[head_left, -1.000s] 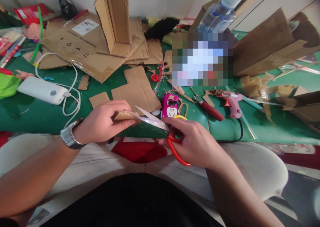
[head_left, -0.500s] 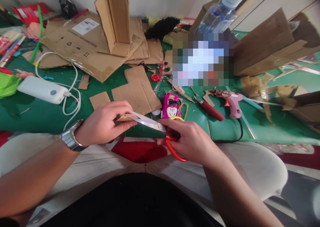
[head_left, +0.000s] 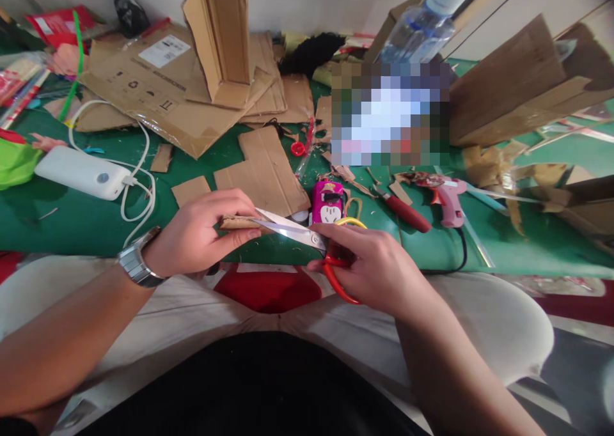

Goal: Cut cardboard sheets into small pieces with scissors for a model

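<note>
Between the thumb and fingers of my left hand [head_left: 204, 231] is a small piece of cardboard [head_left: 237, 223], its edge facing right. My right hand [head_left: 369, 263] grips scissors [head_left: 300, 233] with red and yellow handles. The blades point left, spread a little, and their tips reach the cardboard's right end by my left fingertips. Whether the blades touch the cardboard is hard to make out. Just beyond the scissors, a pink power socket block [head_left: 329, 202] lies on the green table. A flat cut cardboard sheet [head_left: 263, 174] lies beyond my left hand.
To the right lie a red-handled tool [head_left: 407, 212] and a pink glue gun [head_left: 449, 202]. At left is a white power bank [head_left: 79, 172] with a looped cable. Cardboard boxes [head_left: 508, 81], a large water bottle [head_left: 417, 30] and a pixelated patch fill the back.
My right hand has drawn the scissors slightly to the right, away from my left hand. The left hand still pinches the cardboard in nearly the same place.
</note>
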Tool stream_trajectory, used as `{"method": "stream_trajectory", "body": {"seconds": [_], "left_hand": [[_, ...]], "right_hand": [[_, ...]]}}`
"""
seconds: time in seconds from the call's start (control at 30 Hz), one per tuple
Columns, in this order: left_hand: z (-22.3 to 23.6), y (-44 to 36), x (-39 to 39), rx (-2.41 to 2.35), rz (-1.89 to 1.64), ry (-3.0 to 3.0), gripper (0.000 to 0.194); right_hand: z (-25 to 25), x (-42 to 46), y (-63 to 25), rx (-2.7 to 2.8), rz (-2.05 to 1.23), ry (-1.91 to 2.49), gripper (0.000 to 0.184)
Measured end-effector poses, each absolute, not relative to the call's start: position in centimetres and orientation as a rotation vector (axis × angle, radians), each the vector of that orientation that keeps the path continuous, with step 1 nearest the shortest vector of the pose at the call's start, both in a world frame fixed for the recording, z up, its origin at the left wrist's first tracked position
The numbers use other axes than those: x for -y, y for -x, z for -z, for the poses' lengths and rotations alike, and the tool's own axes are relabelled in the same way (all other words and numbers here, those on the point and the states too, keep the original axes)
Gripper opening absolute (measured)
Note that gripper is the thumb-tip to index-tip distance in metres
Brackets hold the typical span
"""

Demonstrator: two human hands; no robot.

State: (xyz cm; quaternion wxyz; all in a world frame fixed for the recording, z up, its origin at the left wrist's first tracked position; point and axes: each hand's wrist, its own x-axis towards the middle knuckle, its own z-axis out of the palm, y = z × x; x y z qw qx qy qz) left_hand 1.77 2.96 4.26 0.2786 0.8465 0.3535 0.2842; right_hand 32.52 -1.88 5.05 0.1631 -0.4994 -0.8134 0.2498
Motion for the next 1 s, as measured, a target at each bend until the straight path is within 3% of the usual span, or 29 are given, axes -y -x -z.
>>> {"method": "stream_trajectory", "body": {"seconds": [0.6, 1.0], "left_hand": [[-4.21, -1.81, -3.00, -0.974, -0.759, -2.317, 0.013], [-3.74, -1.68, -3.07, -0.998, -0.785, -2.236, 0.011]], "right_hand": [[-4.90, 1.91, -32.75, 2.358, -0.602, 1.498, 0.045], [-4.96, 1.77, -32.35, 2.072, -0.783, 1.587, 0.036]]}}
